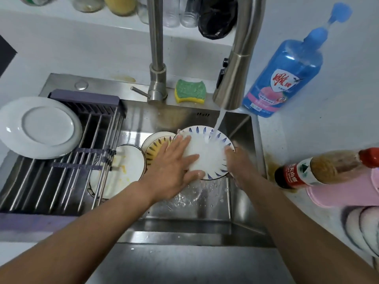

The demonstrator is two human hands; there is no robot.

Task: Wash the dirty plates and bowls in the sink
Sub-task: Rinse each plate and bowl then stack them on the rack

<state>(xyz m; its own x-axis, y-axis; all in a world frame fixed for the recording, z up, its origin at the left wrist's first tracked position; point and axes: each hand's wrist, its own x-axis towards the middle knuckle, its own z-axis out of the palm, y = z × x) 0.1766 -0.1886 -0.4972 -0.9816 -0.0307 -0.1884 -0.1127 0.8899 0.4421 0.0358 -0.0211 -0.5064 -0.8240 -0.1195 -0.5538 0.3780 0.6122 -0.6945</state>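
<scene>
A white plate with blue rim marks (pixel 207 154) is held over the steel sink (pixel 242 136) under running water from the faucet (pixel 231 87). My left hand (pixel 174 167) lies flat on the plate's left face, fingers spread and straight. My right hand (pixel 235 160) grips the plate's right rim. Left of it sit a yellow-marked bowl (pixel 155 148) and a white plate smeared with yellow residue (pixel 125 171), partly under the rack bars.
A purple drying rack (pixel 61 181) spans the sink's left side and carries a clean white plate (pixel 39 128). A green-yellow sponge (pixel 190 91) lies by the faucet base. A blue detergent bottle (pixel 287 74), sauce bottle (pixel 320 169) and pink lid (pixel 344 193) stand at right.
</scene>
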